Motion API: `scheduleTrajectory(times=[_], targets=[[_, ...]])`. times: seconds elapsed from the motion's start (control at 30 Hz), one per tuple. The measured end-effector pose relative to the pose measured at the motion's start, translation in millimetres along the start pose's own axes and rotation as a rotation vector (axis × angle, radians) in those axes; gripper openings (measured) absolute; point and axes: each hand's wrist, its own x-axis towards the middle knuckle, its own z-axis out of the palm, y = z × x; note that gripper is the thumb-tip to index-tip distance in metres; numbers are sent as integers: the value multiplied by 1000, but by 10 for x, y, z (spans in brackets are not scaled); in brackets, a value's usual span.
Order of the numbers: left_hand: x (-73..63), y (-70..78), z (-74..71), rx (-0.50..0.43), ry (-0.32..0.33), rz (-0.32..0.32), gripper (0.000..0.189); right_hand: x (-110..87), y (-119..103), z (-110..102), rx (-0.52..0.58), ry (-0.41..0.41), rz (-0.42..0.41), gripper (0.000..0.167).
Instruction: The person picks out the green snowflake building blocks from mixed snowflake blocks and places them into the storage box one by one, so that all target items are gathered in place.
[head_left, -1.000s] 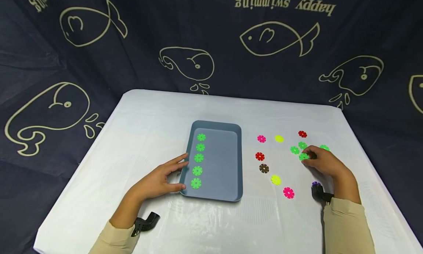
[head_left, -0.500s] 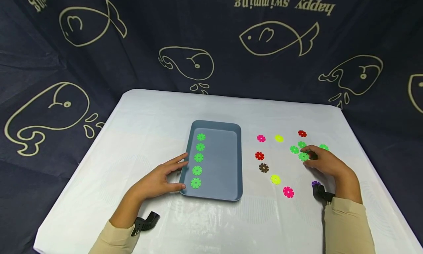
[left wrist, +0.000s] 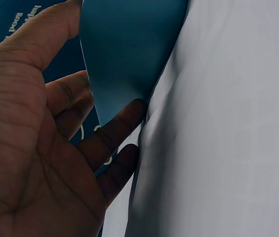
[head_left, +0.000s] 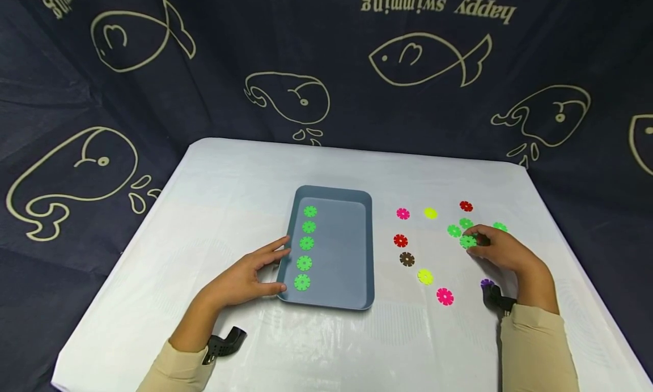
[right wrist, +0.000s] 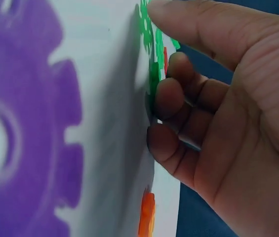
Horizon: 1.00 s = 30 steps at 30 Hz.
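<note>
My left hand [head_left: 252,276] rests at the left side of a grey-blue tray [head_left: 369,250], fingers spread and fingertips right at its rim. In the left wrist view, the fingers [left wrist: 124,118] touch the tray's outer wall [left wrist: 129,54]. Several green snowflake discs [head_left: 306,243] stand in a column along the tray's left side. On the right of the table, my right hand [head_left: 502,250] pinches another green snowflake disc [head_left: 467,241] between thumb and index finger. More green discs [head_left: 454,231] lie close around these fingertips. In the right wrist view, the thumb [right wrist: 171,17] is at a green disc's edge.
Between tray and right hand lie red [head_left: 400,241], brown [head_left: 407,259], yellow [head_left: 425,277] and pink discs [head_left: 445,297]. A purple disc [head_left: 487,282] is partly hidden by the right wrist camera [head_left: 495,298]. A dark curtain [head_left: 347,58] hangs behind the white table [head_left: 245,165].
Almost nothing differs. My right hand's fingertips shift slightly about the green disc, while the left hand keeps its place at the tray.
</note>
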Motion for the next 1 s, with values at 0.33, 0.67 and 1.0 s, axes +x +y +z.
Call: scheduleTrajectory(times=[0.33,0.67,1.0], targets=[[13,-1,-1,11,-4,1,77,-40,-230,-125,49,78,-115,33],[-29,8,-6,-2,4,-15,78,14,-553,-146,93,160,-296,32],[8,18,-2,1,-3,-5,79,224,-897,-141,46,124,-295,30]])
